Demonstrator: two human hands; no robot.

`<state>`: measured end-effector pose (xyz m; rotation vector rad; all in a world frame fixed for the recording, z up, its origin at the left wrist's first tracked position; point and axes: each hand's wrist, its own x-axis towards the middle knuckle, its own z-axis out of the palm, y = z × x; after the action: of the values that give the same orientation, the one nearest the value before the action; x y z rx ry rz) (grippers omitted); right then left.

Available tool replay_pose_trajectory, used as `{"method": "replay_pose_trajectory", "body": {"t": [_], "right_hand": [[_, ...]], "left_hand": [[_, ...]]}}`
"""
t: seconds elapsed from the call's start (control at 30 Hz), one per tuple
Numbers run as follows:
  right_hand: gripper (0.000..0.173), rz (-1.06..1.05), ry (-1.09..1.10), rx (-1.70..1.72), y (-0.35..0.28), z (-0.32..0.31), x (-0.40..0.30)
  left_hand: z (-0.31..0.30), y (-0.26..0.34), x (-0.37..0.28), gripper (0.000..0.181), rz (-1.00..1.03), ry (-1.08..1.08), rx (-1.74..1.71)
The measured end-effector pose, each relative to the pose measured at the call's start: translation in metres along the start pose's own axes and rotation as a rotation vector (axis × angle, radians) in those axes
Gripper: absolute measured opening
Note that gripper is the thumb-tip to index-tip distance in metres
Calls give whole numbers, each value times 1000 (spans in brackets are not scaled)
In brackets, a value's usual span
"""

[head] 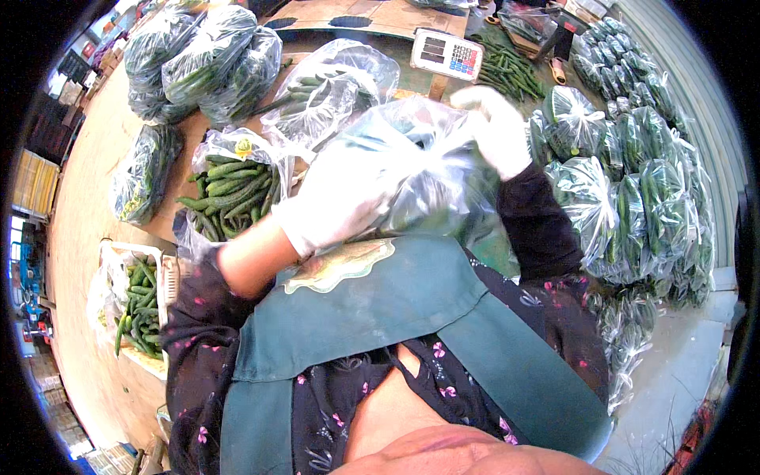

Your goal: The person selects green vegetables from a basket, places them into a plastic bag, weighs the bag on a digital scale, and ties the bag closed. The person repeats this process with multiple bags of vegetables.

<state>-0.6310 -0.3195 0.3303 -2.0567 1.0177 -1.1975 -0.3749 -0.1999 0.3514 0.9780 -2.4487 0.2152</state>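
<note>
In front of my apron stands a clear plastic bag with green contents, gathered near its top. My left hand, in a white glove, grips the gathered plastic from the left. Blurred by motion, my white-gloved right hand is at the bag's upper right; its fingers cannot be made out well. To the left, an opened plastic bag holds cucumbers. Another clear bag of cucumbers lies beyond my left hand. A digital scale display rises behind the bag.
Filled bags of cucumbers are piled at the back left, with one more bag below them. A white crate of cucumbers is at left. Stacked bags line the right side. Loose green vegetables lie behind the scale, near a person's foot.
</note>
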Motion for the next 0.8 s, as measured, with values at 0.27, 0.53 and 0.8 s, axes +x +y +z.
{"method": "replay_pose_trajectory", "body": {"t": [0.27,0.53,0.8], "right_hand": [[25,81,190,444,15,6,-14],[26,12,-276,1012,-114,3,37],[26,-63,-283,534,-112,-28,34]], "left_hand": [[34,-19,-29,25,-396,158,-542],[-30,10,63,35,-602,319,-1538],[-44,-2,69,42,-441,260,-1491]]}}
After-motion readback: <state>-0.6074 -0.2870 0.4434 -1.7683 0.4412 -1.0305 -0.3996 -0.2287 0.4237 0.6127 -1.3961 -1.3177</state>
